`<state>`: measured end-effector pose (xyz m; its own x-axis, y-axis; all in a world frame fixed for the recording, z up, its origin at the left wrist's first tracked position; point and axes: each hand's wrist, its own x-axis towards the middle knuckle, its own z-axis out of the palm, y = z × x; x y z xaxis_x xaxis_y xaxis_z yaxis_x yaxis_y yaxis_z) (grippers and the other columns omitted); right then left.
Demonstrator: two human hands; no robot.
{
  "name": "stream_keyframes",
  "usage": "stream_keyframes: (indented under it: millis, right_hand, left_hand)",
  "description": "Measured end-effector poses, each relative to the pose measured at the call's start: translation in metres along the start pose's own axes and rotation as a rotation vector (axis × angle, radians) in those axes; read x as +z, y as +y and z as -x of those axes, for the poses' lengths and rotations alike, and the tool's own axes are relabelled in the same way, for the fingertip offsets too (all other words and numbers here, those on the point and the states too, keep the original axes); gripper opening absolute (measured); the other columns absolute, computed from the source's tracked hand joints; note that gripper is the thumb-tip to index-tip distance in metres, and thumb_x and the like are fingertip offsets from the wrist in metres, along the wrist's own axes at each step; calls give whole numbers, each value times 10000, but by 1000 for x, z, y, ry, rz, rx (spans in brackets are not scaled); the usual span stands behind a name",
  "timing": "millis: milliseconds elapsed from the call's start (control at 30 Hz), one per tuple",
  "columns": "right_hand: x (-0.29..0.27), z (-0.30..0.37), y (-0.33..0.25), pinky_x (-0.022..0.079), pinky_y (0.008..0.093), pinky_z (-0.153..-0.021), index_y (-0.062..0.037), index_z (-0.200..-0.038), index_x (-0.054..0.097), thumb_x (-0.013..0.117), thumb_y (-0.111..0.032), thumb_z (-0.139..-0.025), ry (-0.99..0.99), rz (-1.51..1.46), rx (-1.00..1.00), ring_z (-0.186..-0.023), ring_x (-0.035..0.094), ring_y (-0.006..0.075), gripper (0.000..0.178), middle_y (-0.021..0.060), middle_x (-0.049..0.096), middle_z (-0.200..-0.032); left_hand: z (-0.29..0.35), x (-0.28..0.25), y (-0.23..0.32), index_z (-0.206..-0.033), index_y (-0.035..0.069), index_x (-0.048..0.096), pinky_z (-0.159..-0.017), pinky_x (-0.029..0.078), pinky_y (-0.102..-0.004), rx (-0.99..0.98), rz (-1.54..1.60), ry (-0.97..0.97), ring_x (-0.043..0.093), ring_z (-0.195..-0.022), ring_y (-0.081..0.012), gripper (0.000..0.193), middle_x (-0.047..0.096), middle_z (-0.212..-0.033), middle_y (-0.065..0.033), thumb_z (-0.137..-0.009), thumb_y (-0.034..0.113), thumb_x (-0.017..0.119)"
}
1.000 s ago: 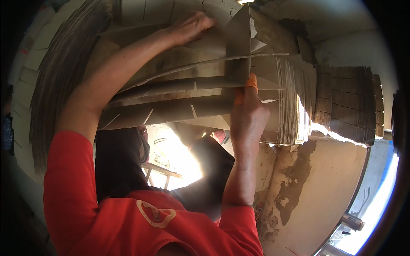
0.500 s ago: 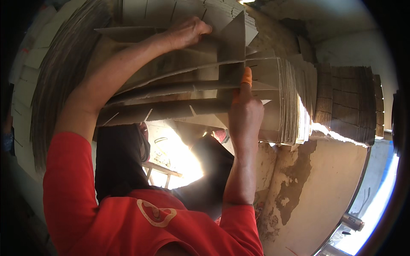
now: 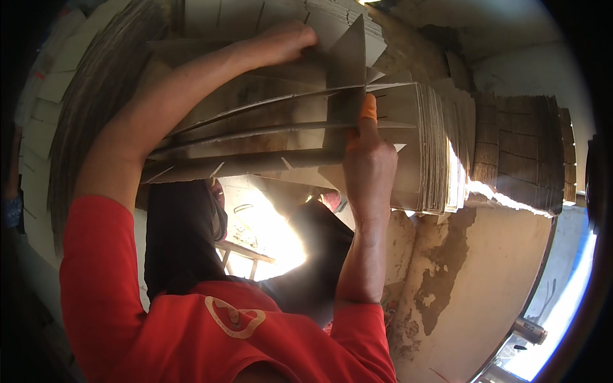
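Several long slotted cardboard strips (image 3: 255, 137) run side by side in front of me. A cardboard crosspiece (image 3: 348, 54) stands upright across their right part. My right hand (image 3: 370, 150) is closed on the crosspiece's near end, with an orange cover (image 3: 368, 107) on the upright digit pressed against it; its other fingers are mostly hidden. At the far side, my left hand (image 3: 290, 41) is curled closed by a far cardboard strip (image 3: 191, 46), left of the crosspiece. Its fingertips are out of sight. The nearest strip (image 3: 223, 167) shows several slots along its lower edge.
Stacked cardboard sheets (image 3: 440, 150) stand right of my right hand, with darker bundles (image 3: 517, 150) beyond. More stacks rise at the left (image 3: 83, 127) and far side (image 3: 242, 14). A stained wall or panel (image 3: 472, 274) is at lower right. Bright light falls between my legs.
The long strips have shifted slightly, and the nearest one now looks narrower and more tilted. My left forearm has moved a little; both hands stay in nearly the same places.
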<state>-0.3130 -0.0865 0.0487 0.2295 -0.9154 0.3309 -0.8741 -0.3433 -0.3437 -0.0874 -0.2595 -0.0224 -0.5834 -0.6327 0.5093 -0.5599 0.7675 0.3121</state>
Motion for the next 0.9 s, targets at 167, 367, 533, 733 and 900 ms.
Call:
stream_keyframes:
  millis: [167,367,533,733,900]
  right_hand:
    - [-3,1,-7,445,414,-462,54,-1104,522,548,6,-812,-29,31,44,-494,582,335,297,178,566,-553]
    - [0,4,-1,427,421,-470,-4,-1283,473,551,1,-822,-27,32,42,-513,585,337,467,191,560,-576]
    - [-6,1,-6,431,397,-457,38,-1341,421,545,25,-795,-34,9,34,-465,563,300,560,170,539,-539]
    - [-6,4,-8,407,410,-465,-47,-1343,470,547,3,-827,-55,-4,75,-466,553,285,524,186,536,-567]
    - [16,4,7,464,412,-495,95,-1344,379,513,63,-744,-145,87,-17,-490,577,313,616,157,531,-526]
  left_hand:
    - [5,9,-2,-732,-14,545,-620,436,-448,-12,-84,61,588,-735,-367,62,588,-745,-205,-686,2,584]
    - [0,-4,18,-670,-22,513,-556,409,-449,-122,-74,-168,561,-634,-377,75,533,-679,-235,-667,22,574]
    - [7,2,8,-670,-18,501,-537,406,-439,-124,-21,-132,542,-631,-391,85,534,-669,-235,-673,25,573]
    - [5,4,11,-717,-4,514,-560,417,-442,-152,-45,-31,539,-656,-398,105,526,-659,-206,-650,-31,591]
    - [-5,-9,26,-734,-23,505,-608,405,-444,-156,-108,-300,516,-663,-383,84,513,-670,-205,-708,-27,585]
